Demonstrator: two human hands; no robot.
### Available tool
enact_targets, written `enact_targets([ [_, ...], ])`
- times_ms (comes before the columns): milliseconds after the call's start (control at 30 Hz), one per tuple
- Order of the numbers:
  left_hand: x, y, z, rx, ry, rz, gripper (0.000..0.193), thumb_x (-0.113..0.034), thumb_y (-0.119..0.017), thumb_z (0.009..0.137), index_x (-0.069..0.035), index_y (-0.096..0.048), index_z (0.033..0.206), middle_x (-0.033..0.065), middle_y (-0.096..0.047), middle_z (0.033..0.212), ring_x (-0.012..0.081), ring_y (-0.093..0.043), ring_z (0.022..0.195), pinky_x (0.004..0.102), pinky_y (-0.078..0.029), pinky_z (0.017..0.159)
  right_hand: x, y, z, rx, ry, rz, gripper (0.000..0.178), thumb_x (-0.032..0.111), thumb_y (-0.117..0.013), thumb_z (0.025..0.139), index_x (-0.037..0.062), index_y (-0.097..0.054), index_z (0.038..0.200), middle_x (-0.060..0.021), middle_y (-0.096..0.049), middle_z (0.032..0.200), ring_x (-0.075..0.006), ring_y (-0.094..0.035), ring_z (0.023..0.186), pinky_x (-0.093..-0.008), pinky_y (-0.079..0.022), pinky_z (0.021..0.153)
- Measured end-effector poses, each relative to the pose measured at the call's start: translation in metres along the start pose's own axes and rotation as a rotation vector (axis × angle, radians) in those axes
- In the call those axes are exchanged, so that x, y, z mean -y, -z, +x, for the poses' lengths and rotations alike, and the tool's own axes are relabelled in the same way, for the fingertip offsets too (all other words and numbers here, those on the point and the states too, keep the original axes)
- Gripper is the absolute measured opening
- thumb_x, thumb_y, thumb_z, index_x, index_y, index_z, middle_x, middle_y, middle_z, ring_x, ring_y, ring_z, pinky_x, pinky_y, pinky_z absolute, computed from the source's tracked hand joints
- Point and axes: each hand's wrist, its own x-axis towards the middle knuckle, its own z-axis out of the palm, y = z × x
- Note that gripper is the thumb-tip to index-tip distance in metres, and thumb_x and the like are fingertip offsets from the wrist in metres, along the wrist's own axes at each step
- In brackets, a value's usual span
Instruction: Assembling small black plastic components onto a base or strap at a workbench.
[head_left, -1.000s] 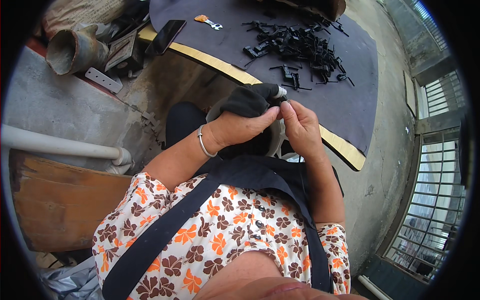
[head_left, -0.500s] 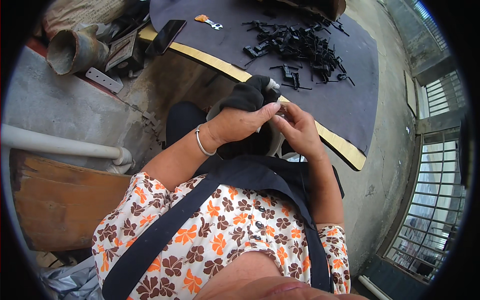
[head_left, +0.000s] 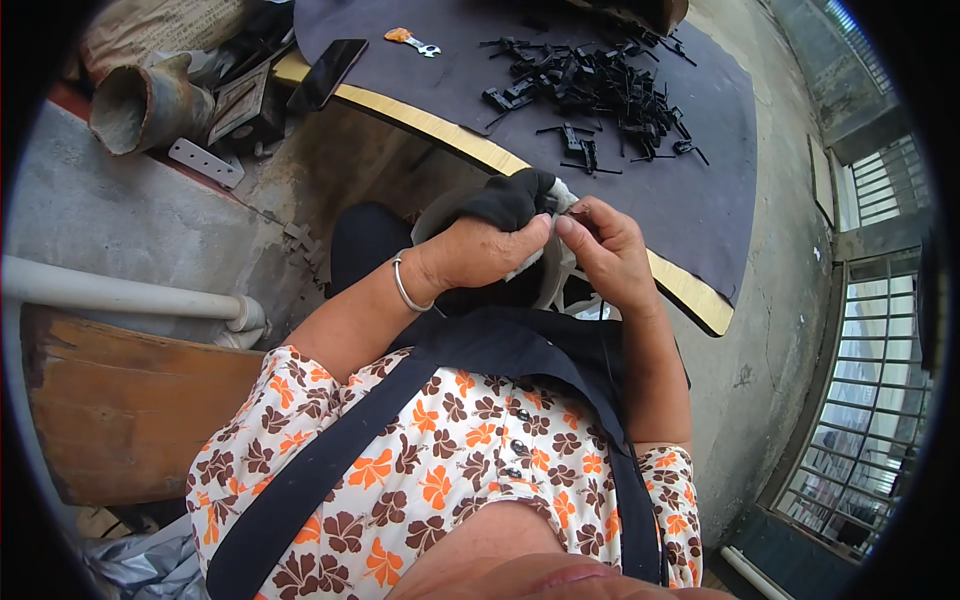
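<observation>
In front of my waist, beside the table's near edge, my left hand (head_left: 475,250) is closed on a black and white cloth (head_left: 508,200). The black fabric covers my left fingers, so their exact grip is hidden. My right hand (head_left: 615,258) is closed in a pinch at the cloth's white end (head_left: 563,194), close to my left thumb. Whether something small sits between my right fingertips is too small to make out. Just beyond, several black parts with thin rods (head_left: 620,100) lie heaped on the dark table cover (head_left: 690,210).
A phone (head_left: 328,75) and an orange-handled wrench (head_left: 411,41) rest on the table's left side. Below my hands is a pale, round-rimmed container (head_left: 553,287). A rusty pipe piece (head_left: 150,105) and a white perforated plate (head_left: 207,163) are at the left. A barred window (head_left: 855,400) is at the right.
My right hand has shifted slightly right, and its fingertips have drawn a little away from my left thumb. The cloth's white end now reaches farther toward the right hand.
</observation>
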Motion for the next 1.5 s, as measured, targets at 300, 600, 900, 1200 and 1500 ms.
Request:
enact_targets([
  [300, -0.001, -0.008, -0.004, -0.091, -0.221, 0.368, 0.012, -0.004, -0.051, 0.081, 0.003, -0.055, 0.091, 0.0146, -0.06, 0.087, 0.0253, -0.057, 0.079, 0.0349, -0.046, 0.073, -0.016, -0.018, -0.001, 0.001, 0.011, -0.079, 0.032, 0.023, -0.048, 0.094, -0.0017, -0.056, 0.077, -0.0007, -0.049, 0.061, -0.009, -0.042, 0.059, -0.0256, -0.039, 0.057],
  [600, 0.015, -0.01, -0.009, -0.137, -0.457, 0.479, 0.016, -0.006, -0.048, 0.082, 0.004, -0.054, 0.092, 0.0215, -0.057, 0.089, 0.0329, -0.056, 0.08, 0.039, -0.045, 0.073, -0.03, -0.034, 0.002, -0.068, 0.067, -0.034, 0.033, 0.024, -0.046, 0.095, -0.0004, -0.054, 0.075, 0.0018, -0.048, 0.061, -0.0083, -0.041, 0.058, -0.0253, -0.039, 0.055],
  [900, 0.006, -0.005, -0.01, -0.053, -0.023, 0.076, 0.022, -0.007, -0.047, 0.083, 0.002, -0.049, 0.102, 0.0178, -0.057, 0.089, 0.0299, -0.056, 0.08, 0.0363, -0.045, 0.074, -0.004, -0.011, 0.004, 0.144, -0.152, -0.079, 0.037, 0.03, -0.047, 0.094, 0.0022, -0.055, 0.07, 0.0047, -0.045, 0.057, -0.0065, -0.036, 0.054, -0.0249, -0.035, 0.049],
  [1200, 0.019, 0.009, -0.014, 0.092, -0.213, 0.591, 0.02, -0.016, -0.052, 0.082, 0.003, -0.058, 0.088, 0.0218, -0.057, 0.099, 0.0339, -0.056, 0.091, 0.0389, -0.044, 0.08, -0.03, -0.001, 0.007, -0.016, 0.052, -0.338, 0.033, 0.025, -0.053, 0.091, -0.0029, -0.055, 0.073, -0.0111, -0.05, 0.056, -0.0178, -0.042, 0.051, -0.0319, -0.039, 0.052],
  [1500, 0.018, 0.006, 0.006, -0.217, -0.387, 0.691, 0.02, -0.01, -0.063, 0.078, 0.001, -0.061, 0.095, 0.0145, -0.061, 0.1, 0.0306, -0.058, 0.092, 0.0382, -0.045, 0.083, -0.044, 0.056, 0.031, -0.266, 0.128, -1.083, 0.013, 0.012, -0.061, 0.081, 0.0068, -0.058, 0.092, -0.0124, -0.062, 0.079, -0.033, -0.059, 0.07, -0.037, -0.048, 0.062],
])
